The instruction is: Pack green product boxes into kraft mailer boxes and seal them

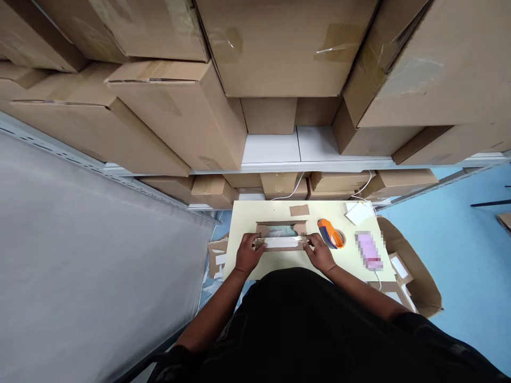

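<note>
A shiny strip of clear packing tape (281, 239) stretches between my two hands, over the near part of a small open cardboard box (261, 229). My left hand (249, 251) pinches the strip's left end, beside the box's left edge. At the other end, my right hand (320, 253) has its fingers closed on the tape by the box's right edge. A pale greenish item (280, 231) shows inside the box; its kind is unclear. Just below the tape lies a white label-like panel (281, 243). An orange and blue tape dispenser (330, 234) lies right of my right hand.
On the pale table (243, 215) are a cardboard scrap (299, 210), white cards (359, 213) and a blurred pink object (369, 249) with a cable. Shelves of cardboard boxes (287, 48) rise behind. A large open carton (423, 282) stands at right; a grey wall (99, 255) bounds the left.
</note>
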Available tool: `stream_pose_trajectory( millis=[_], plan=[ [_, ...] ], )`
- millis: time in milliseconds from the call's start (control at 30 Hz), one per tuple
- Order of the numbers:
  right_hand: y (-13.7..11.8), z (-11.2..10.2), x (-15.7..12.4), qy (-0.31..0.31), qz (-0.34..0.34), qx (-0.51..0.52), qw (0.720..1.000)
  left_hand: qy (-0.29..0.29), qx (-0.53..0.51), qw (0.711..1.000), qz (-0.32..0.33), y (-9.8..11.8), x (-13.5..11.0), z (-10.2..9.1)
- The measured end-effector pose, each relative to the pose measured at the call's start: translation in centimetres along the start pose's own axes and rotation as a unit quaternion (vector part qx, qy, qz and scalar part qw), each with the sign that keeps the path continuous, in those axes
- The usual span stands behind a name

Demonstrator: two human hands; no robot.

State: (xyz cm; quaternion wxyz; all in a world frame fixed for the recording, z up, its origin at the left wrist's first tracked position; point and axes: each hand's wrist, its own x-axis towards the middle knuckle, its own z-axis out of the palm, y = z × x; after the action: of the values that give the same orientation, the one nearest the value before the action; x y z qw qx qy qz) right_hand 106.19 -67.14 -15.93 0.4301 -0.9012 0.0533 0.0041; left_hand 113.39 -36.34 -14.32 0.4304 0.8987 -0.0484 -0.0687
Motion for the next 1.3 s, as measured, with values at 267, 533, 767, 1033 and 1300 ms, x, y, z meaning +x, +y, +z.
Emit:
stream_pose_trajectory(
  millis=[267,533,767,1033,1300],
  plan=[
    [-0.1,1.1,0.9,0.003,0.108,0.038,0.993,-0.047,0.011,0.999,0.009,1.3,2.7,-0.5],
    [0.1,1.9,-0.1,0.024,0.091,0.017,0.995,-0.067,0.034,0.995,0.067,-0.2,1.5,-0.8],
    [0.5,2.3,-0.5,0.005,-0.030,-0.149,0.988,-0.012,0.033,0.994,0.108,-2.0,0.8,0.8],
    [0.7,1.8,-0.2,0.001,-0.039,-0.149,0.988,0.062,0.009,0.997,0.042,-1.4,2.4,2.1],
    [4.6,-2.9,-0.7,0.058,0.173,-0.262,0.948,0.050,0.012,0.998,0.038,-1.5,2.6,1.7]
  ],
)
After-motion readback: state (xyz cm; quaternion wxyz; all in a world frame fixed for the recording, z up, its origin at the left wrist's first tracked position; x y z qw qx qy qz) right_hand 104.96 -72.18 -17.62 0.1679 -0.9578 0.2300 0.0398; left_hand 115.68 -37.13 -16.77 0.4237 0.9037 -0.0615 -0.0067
